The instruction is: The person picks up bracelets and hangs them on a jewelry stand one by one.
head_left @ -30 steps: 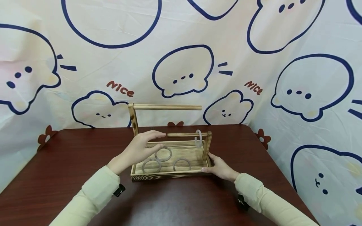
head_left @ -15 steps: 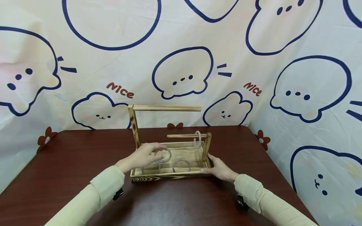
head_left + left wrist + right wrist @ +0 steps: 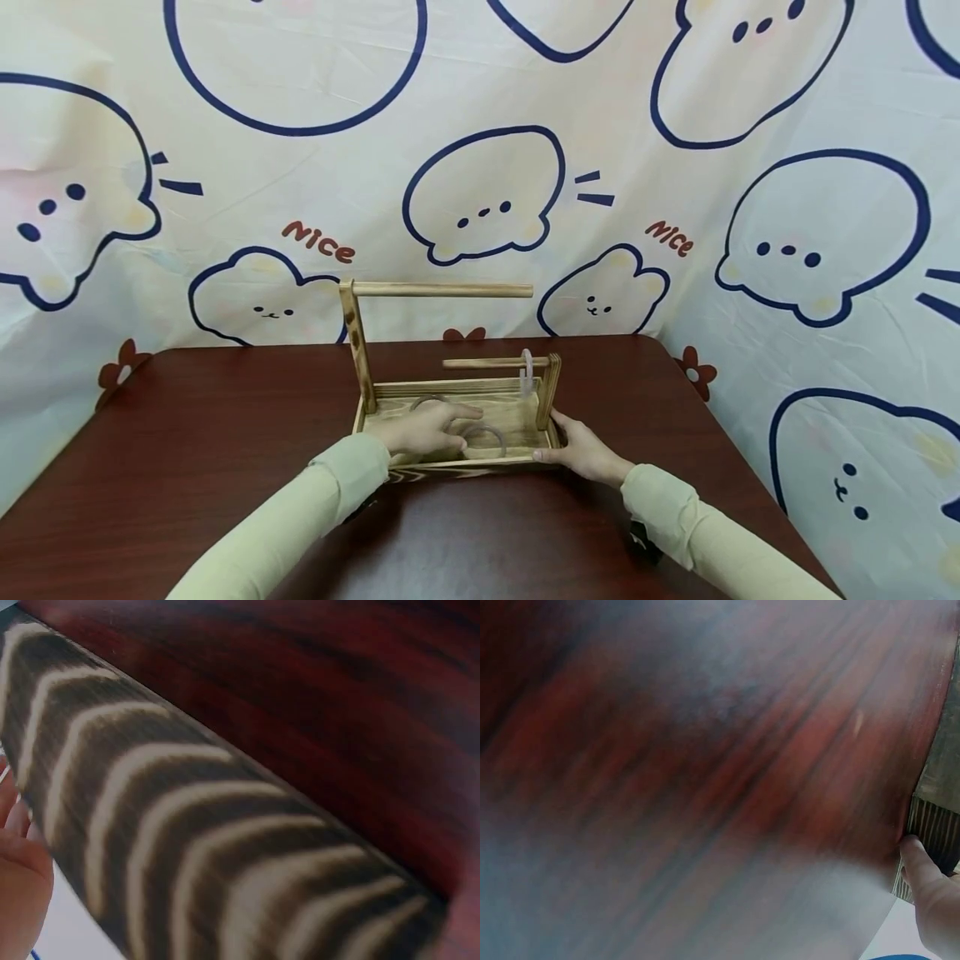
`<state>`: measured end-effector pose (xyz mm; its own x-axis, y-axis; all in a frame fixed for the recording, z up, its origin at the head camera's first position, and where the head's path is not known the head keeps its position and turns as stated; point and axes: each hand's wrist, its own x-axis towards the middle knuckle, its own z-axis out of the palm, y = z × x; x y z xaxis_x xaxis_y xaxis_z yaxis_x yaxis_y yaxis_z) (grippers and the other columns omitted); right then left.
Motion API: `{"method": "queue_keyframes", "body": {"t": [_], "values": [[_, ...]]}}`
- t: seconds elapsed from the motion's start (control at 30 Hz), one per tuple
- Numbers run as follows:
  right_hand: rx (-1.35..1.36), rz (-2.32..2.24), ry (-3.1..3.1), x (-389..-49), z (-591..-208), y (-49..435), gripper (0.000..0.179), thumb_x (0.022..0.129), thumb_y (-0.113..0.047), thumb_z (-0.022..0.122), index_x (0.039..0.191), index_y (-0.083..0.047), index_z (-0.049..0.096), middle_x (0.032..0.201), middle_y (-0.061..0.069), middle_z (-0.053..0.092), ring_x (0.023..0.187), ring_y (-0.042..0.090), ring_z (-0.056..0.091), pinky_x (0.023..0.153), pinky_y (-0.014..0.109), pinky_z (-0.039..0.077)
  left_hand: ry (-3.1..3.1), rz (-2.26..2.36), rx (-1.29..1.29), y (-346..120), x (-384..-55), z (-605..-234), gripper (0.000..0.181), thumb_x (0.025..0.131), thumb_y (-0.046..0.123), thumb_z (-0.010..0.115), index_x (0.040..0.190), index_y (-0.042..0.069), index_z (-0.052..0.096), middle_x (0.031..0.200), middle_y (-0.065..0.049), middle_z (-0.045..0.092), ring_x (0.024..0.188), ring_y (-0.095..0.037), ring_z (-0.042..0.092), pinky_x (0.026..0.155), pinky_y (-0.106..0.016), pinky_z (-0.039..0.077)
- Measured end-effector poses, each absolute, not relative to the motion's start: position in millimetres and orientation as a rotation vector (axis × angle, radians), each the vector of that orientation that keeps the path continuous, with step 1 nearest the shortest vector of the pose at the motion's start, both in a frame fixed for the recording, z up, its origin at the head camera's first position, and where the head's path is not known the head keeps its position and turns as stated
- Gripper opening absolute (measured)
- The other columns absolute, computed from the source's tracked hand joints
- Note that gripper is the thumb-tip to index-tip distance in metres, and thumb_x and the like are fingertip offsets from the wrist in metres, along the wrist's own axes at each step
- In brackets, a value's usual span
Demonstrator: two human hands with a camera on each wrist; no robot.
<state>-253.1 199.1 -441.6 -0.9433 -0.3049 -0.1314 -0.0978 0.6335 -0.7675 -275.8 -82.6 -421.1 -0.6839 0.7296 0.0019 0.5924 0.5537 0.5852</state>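
Observation:
A wooden tray-based rack (image 3: 517,408) stands on the table, with one post and rod at each end. My left hand (image 3: 423,429) reaches over its front wall (image 3: 195,825), fingers extended toward a translucent ring (image 3: 491,430) lying in the tray. Behind that hand, part of another ring (image 3: 427,400) shows; anything under the palm is hidden. A further ring (image 3: 527,371) hangs on the lower rod (image 3: 480,363). At the tray's right front corner, my right hand (image 3: 587,450) grips the rack, its thumb (image 3: 921,862) against the striped wood.
Over the tray runs the higher rod (image 3: 442,290), carried by the tall left post (image 3: 356,346). The dark red table (image 3: 187,417) extends around the rack, and a printed cloth (image 3: 480,183) hangs behind it.
My left hand has come down from beside the lower rod into the tray and moved right, toward the right-hand ring. The right hand stays on the rack's corner.

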Motion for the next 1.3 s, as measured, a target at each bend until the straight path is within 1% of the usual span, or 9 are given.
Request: {"method": "queue_keyframes", "body": {"t": [0.1,0.13,0.33,0.47,0.57,0.7,0.83,1.03,1.3], "values": [[-0.330,-1.220,2.601,-253,-442,199,0.090,0.078,-0.028,0.073,0.144,0.002,0.020,0.149,0.020,0.023,0.137,0.034,0.022,0.106,0.051,0.027,2.530,0.795,1.110,-76,-280,-425,0.056,0.083,0.013,0.067,0.134,0.003,0.045,0.141,-0.013,0.042,0.115,-0.029,0.053,0.099,-0.043,0.039],[-0.327,-1.221,2.600,-253,-441,199,0.090,0.078,-0.028,0.073,0.144,0.002,0.020,0.149,0.020,0.023,0.137,0.034,0.022,0.106,0.051,0.027,2.530,0.773,1.115,-75,-281,-426,0.058,0.082,0.014,0.068,0.134,0.003,0.046,0.141,-0.012,0.042,0.124,-0.027,0.046,0.103,-0.042,0.035],[-0.325,-1.229,2.583,-252,-439,199,0.090,0.078,-0.028,0.072,0.144,0.002,0.019,0.149,0.020,0.022,0.137,0.035,0.021,0.105,0.052,0.028,2.514,0.658,1.116,-67,-282,-429,0.054,0.083,0.010,0.066,0.133,0.006,0.048,0.140,-0.011,0.044,0.121,-0.025,0.047,0.097,-0.039,0.041],[-0.342,-1.237,2.589,-252,-438,199,0.089,0.079,-0.026,0.073,0.144,0.003,0.019,0.149,0.021,0.022,0.137,0.035,0.020,0.106,0.052,0.027,2.529,0.623,1.089,-66,-282,-427,0.052,0.084,0.010,0.065,0.134,0.007,0.048,0.140,-0.010,0.044,0.127,-0.026,0.042,0.101,-0.039,0.038],[-0.370,-1.217,2.609,-252,-438,200,0.089,0.079,-0.026,0.072,0.144,0.005,0.019,0.148,0.022,0.022,0.136,0.037,0.021,0.105,0.052,0.027,2.585,0.592,1.052,-66,-282,-426,0.053,0.083,0.015,0.068,0.133,0.010,0.049,0.137,-0.007,0.048,0.114,-0.023,0.053,0.093,-0.036,0.044],[-0.374,-1.214,2.612,-252,-440,200,0.090,0.078,-0.027,0.073,0.143,0.005,0.020,0.148,0.023,0.023,0.136,0.037,0.021,0.105,0.052,0.027,2.650,0.566,1.020,-67,-283,-426,0.056,0.080,0.020,0.071,0.132,0.012,0.051,0.134,-0.004,0.051,0.108,-0.020,0.056,0.087,-0.035,0.046],[-0.348,-1.243,2.596,-253,-441,199,0.091,0.077,-0.028,0.074,0.144,0.003,0.020,0.149,0.021,0.023,0.137,0.034,0.021,0.107,0.050,0.026,2.664,0.588,1.003,-66,-284,-428,0.057,0.079,0.019,0.072,0.132,0.010,0.051,0.133,-0.006,0.053,0.118,-0.022,0.052,0.095,-0.037,0.043],[-0.362,-1.252,2.597,-253,-441,199,0.091,0.077,-0.027,0.074,0.144,0.004,0.020,0.148,0.021,0.023,0.137,0.033,0.021,0.107,0.050,0.026,2.739,0.584,0.981,-64,-285,-430,0.057,0.079,0.024,0.072,0.129,0.007,0.053,0.124,-0.010,0.058,0.113,-0.026,0.055,0.093,-0.039,0.044],[-0.371,-1.251,2.597,-252,-441,198,0.091,0.077,-0.027,0.074,0.143,0.004,0.020,0.148,0.021,0.023,0.137,0.034,0.021,0.107,0.050,0.025,2.832,0.525,0.962,-61,-284,-432,0.058,0.076,0.032,0.074,0.125,0.008,0.056,0.118,-0.010,0.063,0.106,-0.024,0.059,0.088,-0.038,0.047]]}}
